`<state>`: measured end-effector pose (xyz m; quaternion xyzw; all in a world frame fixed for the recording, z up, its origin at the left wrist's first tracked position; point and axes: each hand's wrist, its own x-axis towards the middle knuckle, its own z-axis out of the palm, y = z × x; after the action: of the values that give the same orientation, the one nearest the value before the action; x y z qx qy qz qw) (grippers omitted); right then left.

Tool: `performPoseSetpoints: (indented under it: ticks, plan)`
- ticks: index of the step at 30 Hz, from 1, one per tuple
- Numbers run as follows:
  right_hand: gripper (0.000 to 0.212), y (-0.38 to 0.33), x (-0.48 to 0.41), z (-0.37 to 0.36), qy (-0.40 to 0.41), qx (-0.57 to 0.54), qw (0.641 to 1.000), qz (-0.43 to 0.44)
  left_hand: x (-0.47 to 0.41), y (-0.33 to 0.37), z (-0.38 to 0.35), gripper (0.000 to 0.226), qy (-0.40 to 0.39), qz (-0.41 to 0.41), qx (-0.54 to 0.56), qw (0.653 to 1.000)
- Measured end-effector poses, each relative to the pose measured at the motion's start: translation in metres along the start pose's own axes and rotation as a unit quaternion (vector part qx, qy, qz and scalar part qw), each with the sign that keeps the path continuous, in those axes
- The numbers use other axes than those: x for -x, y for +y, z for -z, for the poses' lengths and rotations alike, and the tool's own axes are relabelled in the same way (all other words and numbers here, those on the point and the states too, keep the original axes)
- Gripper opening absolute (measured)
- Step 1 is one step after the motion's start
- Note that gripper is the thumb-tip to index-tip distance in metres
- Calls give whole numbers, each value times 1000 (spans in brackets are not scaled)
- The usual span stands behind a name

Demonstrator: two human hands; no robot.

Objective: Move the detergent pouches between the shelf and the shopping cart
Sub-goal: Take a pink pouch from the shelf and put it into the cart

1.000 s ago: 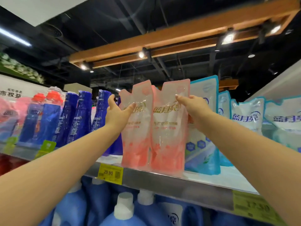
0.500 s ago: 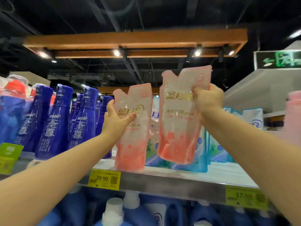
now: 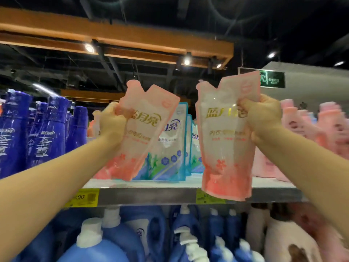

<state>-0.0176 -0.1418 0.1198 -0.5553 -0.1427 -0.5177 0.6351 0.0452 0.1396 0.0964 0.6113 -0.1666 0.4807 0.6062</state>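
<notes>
Both bare arms are up and stretched forward, coming in from the lower corners with the forearms angled toward the middle. The left hand (image 3: 111, 125) is bunched into a fist, fingers and thumb curled tight on the upper left edge of a pink pouch (image 3: 145, 140), which hangs tilted from that grip. Over on the other side the right hand (image 3: 264, 118) sits slightly higher, knuckles bunched, clamped on the upper right edge of a second pink pouch (image 3: 224, 148), and the two hands are well apart.
</notes>
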Motion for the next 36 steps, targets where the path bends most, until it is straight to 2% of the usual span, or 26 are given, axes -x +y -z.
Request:
performPoseSetpoints:
  ticks: [5, 8, 13, 18, 22, 26, 28, 33, 36]
  plan:
    - [6, -25, 8, 80, 24, 38, 999, -15, 54, 56, -61, 19, -30, 31, 90, 995]
    - [11, -43, 12, 144, 39, 85, 995, -22, 108, 86, -105, 18, -74, 83, 123, 986]
    - [13, -74, 32, 269, 62, 162, 984, -40, 224, 140, -189, 12, -186, 158, 200, 949]
    - [16, -94, 48, 399, 129, 227, 963, -64, 329, 178, -280, 19, -284, 194, 233, 910]
    - [9, -95, 55, 508, 188, 293, 934, -84, 416, 202, -364, 12, -382, 224, 272, 854]
    - [11, -93, 61, 621, 247, 360, 894, -105, 513, 223, -453, 9, -446, 266, 313, 795]
    - [18, -87, 61, 677, 287, 396, 866, -108, 561, 236, -497, 10, -479, 275, 330, 765]
    - [26, -72, 72, 810, 393, 456, 785, -149, 669, 258, -604, 19, -583, 308, 367, 656]
    - [17, -66, 89, 879, 459, 450, 754, -139, 733, 272, -650, 13, -624, 318, 372, 609]
